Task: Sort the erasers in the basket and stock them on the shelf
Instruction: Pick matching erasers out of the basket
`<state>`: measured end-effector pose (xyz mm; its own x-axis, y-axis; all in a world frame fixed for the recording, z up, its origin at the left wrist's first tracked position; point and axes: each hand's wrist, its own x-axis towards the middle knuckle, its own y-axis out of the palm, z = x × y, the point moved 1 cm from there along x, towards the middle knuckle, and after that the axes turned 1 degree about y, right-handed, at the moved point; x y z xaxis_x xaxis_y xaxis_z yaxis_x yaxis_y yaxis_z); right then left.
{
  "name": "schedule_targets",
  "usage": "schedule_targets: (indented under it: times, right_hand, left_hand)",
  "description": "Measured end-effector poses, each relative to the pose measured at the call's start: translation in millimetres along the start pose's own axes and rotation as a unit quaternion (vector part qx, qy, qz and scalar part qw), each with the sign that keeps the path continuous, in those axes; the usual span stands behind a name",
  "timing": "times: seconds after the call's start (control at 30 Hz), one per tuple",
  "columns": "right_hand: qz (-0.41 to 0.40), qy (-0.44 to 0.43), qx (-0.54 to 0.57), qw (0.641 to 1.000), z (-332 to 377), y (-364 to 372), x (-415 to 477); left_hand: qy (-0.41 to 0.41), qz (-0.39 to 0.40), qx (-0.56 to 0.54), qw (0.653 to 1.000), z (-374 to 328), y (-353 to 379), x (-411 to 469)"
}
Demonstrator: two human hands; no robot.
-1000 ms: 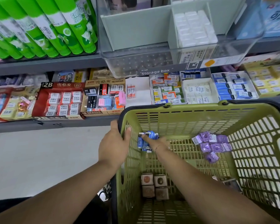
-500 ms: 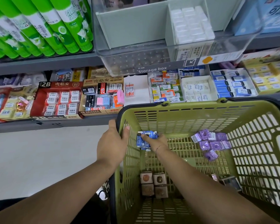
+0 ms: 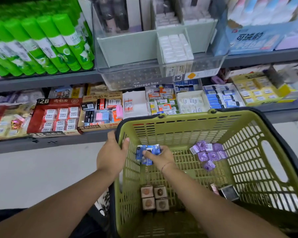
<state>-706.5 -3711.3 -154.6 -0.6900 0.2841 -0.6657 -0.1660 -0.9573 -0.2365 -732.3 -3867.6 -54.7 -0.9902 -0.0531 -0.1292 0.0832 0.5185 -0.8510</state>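
Gripping basket (image 3: pixel 193 121) rim: left hand (image 3: pixel 111 152) | right hand (image 3: pixel 159 156) grasping blue erasers (image 3: pixel 144 152)

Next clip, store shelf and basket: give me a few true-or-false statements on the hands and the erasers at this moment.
1. The left hand grips the olive-green plastic basket at its rim. True.
2. The right hand is outside the basket. False: it is inside, gripping blue-wrapped erasers.
3. Four brown cube erasers sit together in the basket. True.
4. A red box lies in the basket. False: the red cardboard 2B eraser box stands on the grey shelf.
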Motion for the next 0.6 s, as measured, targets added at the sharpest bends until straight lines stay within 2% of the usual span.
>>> schedule_targets:
  times: [0.2,0.4,0.5,0.6]
  right_hand:
    - [-0.012,0.067,0.023,0.997,5,-9,4]
    - [-0.025,0.059,0.023,0.998,-1,-10,8]
    - [-0.046,0.074,-0.009,0.996,2,-7,17]
    - [-0.008,0.08,-0.066,0.995,3,0,23]
  left_hand:
    - [-0.003,0.006,0.0,1.0,-4,-3,-1]
    - [-0.002,0.004,0.001,1.0,-7,-5,-3]
    - [-0.002,0.001,0.005,1.0,-8,-5,-3]
    - [-0.005,0.005,0.007,1.0,-7,-4,-3]
